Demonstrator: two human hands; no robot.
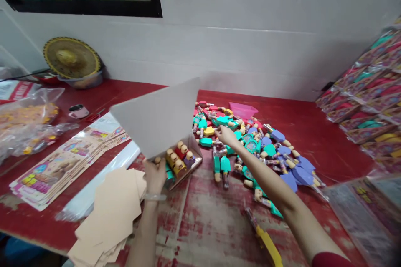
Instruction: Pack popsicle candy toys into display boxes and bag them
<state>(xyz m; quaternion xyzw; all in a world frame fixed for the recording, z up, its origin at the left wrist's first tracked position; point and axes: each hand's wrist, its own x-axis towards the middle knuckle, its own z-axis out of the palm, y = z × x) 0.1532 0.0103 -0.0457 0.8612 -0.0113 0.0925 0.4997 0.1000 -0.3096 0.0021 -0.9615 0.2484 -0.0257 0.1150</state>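
An open cardboard box (184, 179) with a raised grey lid (159, 117) stands near the middle of the table. Inside it lie several small toys with round tan heads, in yellow, red, purple and teal. My left hand (155, 177) is at the box's left front edge, its fingers bent round the corner by a teal toy. My right hand (226, 135) reaches into the loose pile of toys (250, 144), fingers pinched at a yellow toy (208, 131). The contact at the fingertips is small and somewhat blurred.
Tan cardboard sheets (109, 204), printed cards (62, 164) and plastic bags of yellow parts (28, 112) lie left. A pink tray (242, 110) sits behind the pile. Packed toys (369, 91) are stacked right. A yellow toy (267, 246) lies near the front edge.
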